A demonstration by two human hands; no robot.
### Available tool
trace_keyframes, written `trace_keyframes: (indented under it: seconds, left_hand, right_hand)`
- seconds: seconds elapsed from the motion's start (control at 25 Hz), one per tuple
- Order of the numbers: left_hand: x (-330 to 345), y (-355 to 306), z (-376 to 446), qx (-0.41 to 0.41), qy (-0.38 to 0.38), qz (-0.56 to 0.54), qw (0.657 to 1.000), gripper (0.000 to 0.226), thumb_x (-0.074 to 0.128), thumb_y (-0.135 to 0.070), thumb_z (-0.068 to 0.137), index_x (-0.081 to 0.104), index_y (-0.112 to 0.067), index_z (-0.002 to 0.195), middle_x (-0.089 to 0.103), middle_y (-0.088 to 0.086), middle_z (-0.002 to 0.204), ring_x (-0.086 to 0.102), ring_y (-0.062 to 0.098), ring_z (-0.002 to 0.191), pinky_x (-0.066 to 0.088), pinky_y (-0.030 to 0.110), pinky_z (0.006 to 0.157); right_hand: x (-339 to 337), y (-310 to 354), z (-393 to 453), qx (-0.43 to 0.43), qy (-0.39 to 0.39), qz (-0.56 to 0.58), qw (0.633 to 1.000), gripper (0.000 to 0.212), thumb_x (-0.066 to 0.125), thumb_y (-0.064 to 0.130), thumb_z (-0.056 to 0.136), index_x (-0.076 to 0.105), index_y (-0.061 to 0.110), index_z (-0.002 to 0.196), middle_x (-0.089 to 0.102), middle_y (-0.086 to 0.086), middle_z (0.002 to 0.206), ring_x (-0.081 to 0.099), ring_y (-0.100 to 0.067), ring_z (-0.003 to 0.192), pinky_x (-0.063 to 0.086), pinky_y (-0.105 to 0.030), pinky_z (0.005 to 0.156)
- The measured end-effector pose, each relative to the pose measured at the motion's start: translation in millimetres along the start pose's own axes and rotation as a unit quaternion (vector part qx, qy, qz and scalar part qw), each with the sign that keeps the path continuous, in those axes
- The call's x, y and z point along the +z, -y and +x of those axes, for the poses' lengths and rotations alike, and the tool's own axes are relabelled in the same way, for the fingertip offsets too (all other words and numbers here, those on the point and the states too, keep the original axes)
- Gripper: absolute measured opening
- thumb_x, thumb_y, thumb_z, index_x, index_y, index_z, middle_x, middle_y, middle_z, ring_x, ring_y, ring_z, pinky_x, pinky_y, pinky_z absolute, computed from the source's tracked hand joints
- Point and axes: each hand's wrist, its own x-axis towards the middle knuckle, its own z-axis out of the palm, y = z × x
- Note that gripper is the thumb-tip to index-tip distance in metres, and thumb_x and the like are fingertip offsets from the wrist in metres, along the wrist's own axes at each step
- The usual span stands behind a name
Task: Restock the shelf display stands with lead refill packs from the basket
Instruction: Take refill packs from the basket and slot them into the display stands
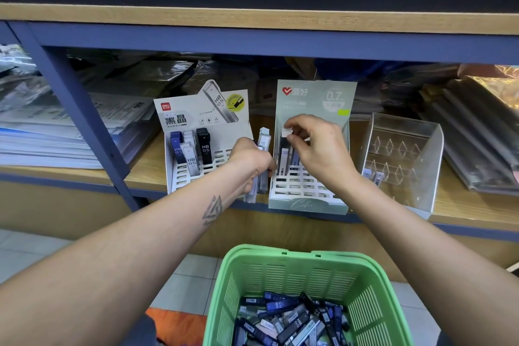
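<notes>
Packs fill my left hand point(252, 161) at nine o'clock of the green stand point(306, 171), so my right hand point(314, 143), pinching one pack point(284, 153), should push it straight down into a free slot.

Wooden shelf point(146, 174) bears three display stands point(306, 188); paper stacks point(42, 143)

Even, fairly bright light falls from above on the forearms and the green basket point(283, 270). The shelf point(146, 171) recess behind is dim. Plastic bags point(500, 76) there glare. Straight edges bow near the frame's borders; distant print is soft.
</notes>
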Motion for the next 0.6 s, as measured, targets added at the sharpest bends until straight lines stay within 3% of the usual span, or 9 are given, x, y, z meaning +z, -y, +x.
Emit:
trace_keyframes:
  seconds: [0.24,0.4,0.52,0.6]
  left_hand:
    - [-0.3,0.0,-0.4,-0.006,0.006,-0.006,1.0,0.041,0.078,0.005,0.069,0.059,-0.001,0.104,0.056,0.011,0.086,0.056,0.024,0.076,0.041,0.025,0.051]
    - [-3.9,-2.9,-4.4,-0.003,0.024,-0.026,0.999,0.052,0.079,0.006,0.057,0.059,0.002,0.105,0.064,0.02,0.095,0.066,0.034,0.086,0.057,0.035,0.062]
    - [-13.8,-6.7,-3.4,0.01,0.047,-0.066,0.997,0.056,0.075,0.002,0.046,0.061,0.005,0.1,0.069,0.029,0.095,0.07,0.041,0.083,0.061,0.057,0.075]
    - [-24.5,-12.4,-11.0,0.03,0.093,-0.11,0.989,0.039,0.075,0.01,0.062,0.061,0.005,0.098,0.068,0.026,0.084,0.069,0.034,0.072,0.062,0.051,0.076]
  right_hand:
    - [-2.0,-2.6,2.0,-0.02,0.018,-0.042,0.999,0.013,0.068,0.009,0.091,0.076,0.014,0.1,0.069,0.0,0.098,0.065,-0.024,0.087,0.056,-0.046,0.074]
    - [-6.3,-0.3,0.6,-0.022,0.037,-0.069,0.997,0.022,0.063,0.012,0.095,0.076,0.016,0.112,0.068,-0.002,0.104,0.066,-0.028,0.094,0.056,-0.045,0.077]
    - [-10.1,2.6,-2.8,-0.005,0.04,-0.079,0.996,0.032,0.06,0.013,0.096,0.069,0.017,0.126,0.067,-0.001,0.105,0.064,-0.022,0.092,0.055,-0.039,0.08]
    - [-16.3,7.3,-1.7,0.031,0.026,-0.024,0.999,0.032,0.061,0.015,0.095,0.067,0.018,0.126,0.066,0.004,0.097,0.06,-0.01,0.081,0.052,-0.025,0.078]
